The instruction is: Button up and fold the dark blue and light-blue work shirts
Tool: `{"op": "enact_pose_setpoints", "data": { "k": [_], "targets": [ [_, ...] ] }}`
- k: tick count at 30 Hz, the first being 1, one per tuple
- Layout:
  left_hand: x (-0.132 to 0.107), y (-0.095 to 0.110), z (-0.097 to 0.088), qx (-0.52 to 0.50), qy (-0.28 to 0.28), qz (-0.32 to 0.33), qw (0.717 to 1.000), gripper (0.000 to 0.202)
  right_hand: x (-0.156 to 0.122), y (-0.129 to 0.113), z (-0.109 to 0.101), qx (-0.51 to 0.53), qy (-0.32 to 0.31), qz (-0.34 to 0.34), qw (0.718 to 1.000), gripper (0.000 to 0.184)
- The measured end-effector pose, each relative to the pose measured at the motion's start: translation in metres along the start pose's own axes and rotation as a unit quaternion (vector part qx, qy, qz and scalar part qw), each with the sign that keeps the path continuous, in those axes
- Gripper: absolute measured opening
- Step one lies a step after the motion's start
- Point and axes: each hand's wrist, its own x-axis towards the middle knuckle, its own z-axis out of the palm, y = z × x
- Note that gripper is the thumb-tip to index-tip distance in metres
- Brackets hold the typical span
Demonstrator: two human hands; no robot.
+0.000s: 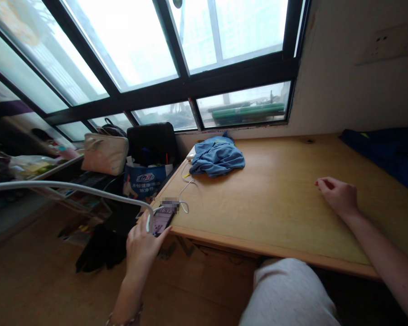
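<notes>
My left hand point(143, 244) grips the near end of a smartphone point(162, 218) with a lit screen, at the front left corner of a wooden desk point(275, 203). A white cable point(185, 188) runs from the phone toward the window. My right hand point(338, 195) rests on the desk's right side, fingers curled loosely, red nails showing, nothing visible in it. A crumpled blue garment point(216, 156) lies at the desk's far left, near the window.
A white curved pole point(71, 188) crosses in front of my left hand. Left of the desk stand a blue printed bag point(144, 181), a black bag point(152, 141) and a beige handbag point(104, 153). Dark blue cloth point(391, 151) lies at the desk's right. My knee point(289, 294) is below the desk edge.
</notes>
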Motion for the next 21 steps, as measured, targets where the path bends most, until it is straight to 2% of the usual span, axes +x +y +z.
{"op": "enact_pose_setpoints", "data": {
  "k": [3,6,9,13,15,18,21],
  "targets": [
    [-0.02,-0.008,-0.003,-0.002,0.031,0.017,0.999,0.078,0.0,0.001,0.002,0.004,0.008,-0.003,1.0,0.026],
    [-0.023,-0.011,0.0,-0.029,-0.019,0.041,0.999,0.071,0.0,0.001,0.003,0.003,0.01,-0.006,1.0,0.025],
    [-0.013,-0.013,0.005,-0.043,-0.054,0.054,0.996,0.073,-0.001,0.002,0.004,-0.005,0.013,-0.006,1.0,0.023],
    [-0.004,-0.02,0.009,-0.026,-0.043,0.008,0.999,0.087,-0.001,0.005,0.004,-0.002,0.01,0.003,1.0,0.023],
    [-0.005,-0.024,0.01,-0.019,-0.055,-0.023,0.998,0.09,-0.001,0.006,0.004,-0.001,0.01,0.004,1.0,0.024],
    [-0.005,-0.029,0.014,-0.027,-0.08,-0.042,0.996,0.084,-0.001,0.007,0.006,-0.005,0.01,-0.001,1.0,0.023],
    [0.001,-0.027,0.019,-0.036,-0.077,-0.052,0.995,0.077,-0.001,0.007,0.007,-0.007,0.004,-0.002,1.0,0.022]
  ]
}}
